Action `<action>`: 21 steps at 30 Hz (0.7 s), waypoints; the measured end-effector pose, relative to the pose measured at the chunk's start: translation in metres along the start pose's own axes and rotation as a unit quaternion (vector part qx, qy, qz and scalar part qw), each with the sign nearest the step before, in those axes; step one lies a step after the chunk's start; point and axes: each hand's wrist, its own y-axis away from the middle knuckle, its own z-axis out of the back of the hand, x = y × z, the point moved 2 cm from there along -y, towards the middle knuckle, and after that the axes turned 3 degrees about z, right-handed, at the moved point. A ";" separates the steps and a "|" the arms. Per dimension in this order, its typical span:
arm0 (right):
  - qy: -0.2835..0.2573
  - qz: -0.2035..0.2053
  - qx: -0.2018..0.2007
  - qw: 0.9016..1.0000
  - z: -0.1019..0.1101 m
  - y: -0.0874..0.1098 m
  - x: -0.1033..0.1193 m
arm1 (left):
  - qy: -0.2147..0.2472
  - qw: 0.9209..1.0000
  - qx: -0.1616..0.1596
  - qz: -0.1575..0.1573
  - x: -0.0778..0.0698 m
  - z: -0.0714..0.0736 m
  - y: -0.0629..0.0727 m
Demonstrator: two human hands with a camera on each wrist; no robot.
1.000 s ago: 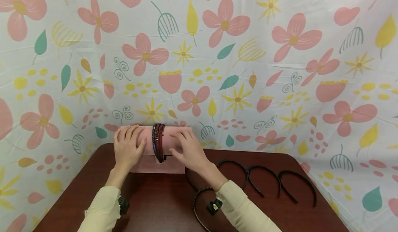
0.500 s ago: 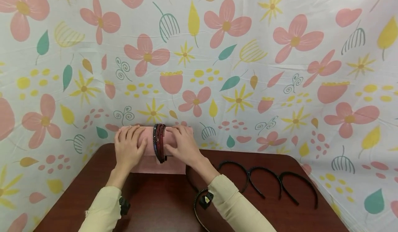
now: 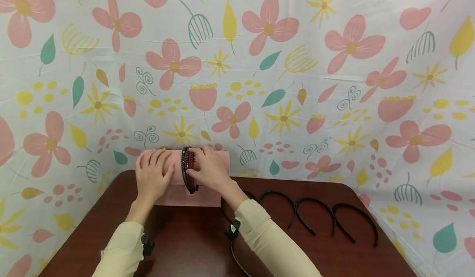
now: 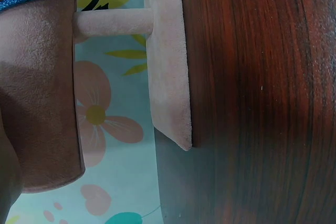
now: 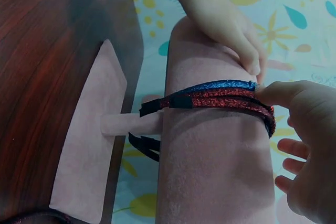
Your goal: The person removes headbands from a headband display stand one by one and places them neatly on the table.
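Note:
Near the wall stands a pink plush headband stand [image 3: 172,157] with a thick horizontal roll on a short post and a flat base. Several glittery headbands [image 3: 188,170], red and blue, hug the roll side by side around its middle, their black ends below. My left hand [image 3: 152,172] rests on the roll's left end; only a sliver of it enters the left wrist view. My right hand [image 3: 209,167] is at the headbands, thumb low at the front and fingers over the top. Seen by the right wrist camera, a fingertip [image 5: 265,92] touches the blue and red bands.
Several dark headbands [image 3: 305,219] lie in a row on the brown table [image 3: 185,248], right of the stand. Another headband [image 3: 237,260] lies nearer, partly hidden behind my right wrist. A flower-print cloth [image 3: 282,83] hangs close behind the stand.
My right hand has moved left along the roll, from its right end onto the headbands. The left hand has stayed on the left end.

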 end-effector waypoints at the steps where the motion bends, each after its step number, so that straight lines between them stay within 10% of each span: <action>1: 0.002 -0.004 0.005 1.000 -0.001 -0.001 0.000 | 0.001 1.000 -0.004 -0.002 0.000 0.000 0.000; 21: 0.032 -0.040 0.073 0.996 -0.006 -0.012 -0.010 | -0.003 1.000 0.008 0.000 0.001 -0.001 0.000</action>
